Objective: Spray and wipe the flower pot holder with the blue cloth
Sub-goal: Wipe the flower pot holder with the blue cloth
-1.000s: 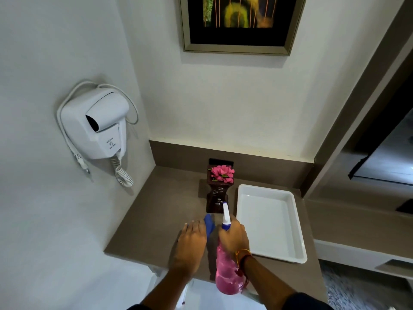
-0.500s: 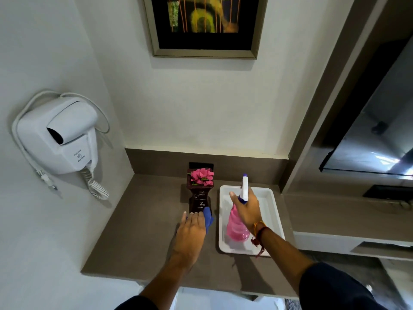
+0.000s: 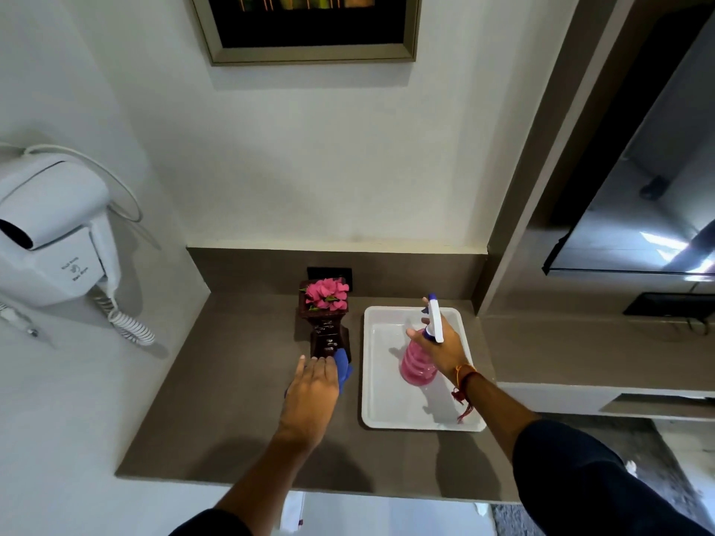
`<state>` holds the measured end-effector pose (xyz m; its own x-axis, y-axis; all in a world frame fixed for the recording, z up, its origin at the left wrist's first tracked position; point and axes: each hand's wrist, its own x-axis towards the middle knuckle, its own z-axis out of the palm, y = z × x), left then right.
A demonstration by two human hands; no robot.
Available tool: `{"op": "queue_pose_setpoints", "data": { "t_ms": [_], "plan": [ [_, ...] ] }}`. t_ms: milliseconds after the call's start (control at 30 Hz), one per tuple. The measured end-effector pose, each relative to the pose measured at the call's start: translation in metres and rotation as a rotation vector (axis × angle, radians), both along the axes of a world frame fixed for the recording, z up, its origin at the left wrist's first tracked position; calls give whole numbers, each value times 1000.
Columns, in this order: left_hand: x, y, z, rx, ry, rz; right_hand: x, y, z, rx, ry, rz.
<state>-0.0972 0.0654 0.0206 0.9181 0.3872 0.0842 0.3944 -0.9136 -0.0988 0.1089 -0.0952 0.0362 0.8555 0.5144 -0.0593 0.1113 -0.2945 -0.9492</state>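
A: What is the left hand (image 3: 314, 388) doing?

B: It lies palm down, fingers straight and together, pressing the crumpled blue cloth (image 3: 342, 370) flat on the brown counter (image 3: 232, 381). Its fingertips touch the base of the dark carved wooden flower pot holder (image 3: 325, 323), which stands upright just beyond them, pink flowers (image 3: 327, 292) on top.

A: And the right hand (image 3: 441, 346)?

B: Right of the holder, it is wrapped around the neck of the pink spray bottle with a white trigger head (image 3: 419, 359), fingers curled shut. The bottle stands in the white rectangular tray (image 3: 387, 412); the forearm reaches in from the lower right.
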Motion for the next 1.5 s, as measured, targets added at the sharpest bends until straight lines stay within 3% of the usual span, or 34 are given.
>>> {"op": "queue_pose_setpoints", "data": {
  "t_ms": [167,333,433,533,633,767,867,1067,1167,1267,1367,1500],
  "plan": [
    [3,-9,3,-41,27,33,19,-18,21,-257,-137,278],
    [0,-9,6,-213,-99,141,20,-2,50,-358,-604,337],
    [1,-6,11,-500,-283,296,13,42,62,-430,-703,513],
    [3,-6,14,-776,-445,350,9,93,68,-555,-652,618],
    [6,1,11,-993,-583,541,14,131,72,-690,-624,675],
    [-1,14,9,-1591,-730,870,21,154,72,-813,-553,743],
    [-12,19,2,-1804,-820,916,20,166,73,-833,-490,786],
    [-13,26,0,-1859,-642,821,20,170,73,-809,-444,747],
    [-3,36,-3,-1805,-596,924,17,168,69,-800,-432,712],
    [12,42,5,-1548,-807,1073,14,165,66,-780,-433,699],
    [37,37,13,-1179,-1071,1007,14,170,73,-773,-429,667],
    [92,0,0,-1140,-1153,898,13,173,72,-819,-430,691]
  ]
}}
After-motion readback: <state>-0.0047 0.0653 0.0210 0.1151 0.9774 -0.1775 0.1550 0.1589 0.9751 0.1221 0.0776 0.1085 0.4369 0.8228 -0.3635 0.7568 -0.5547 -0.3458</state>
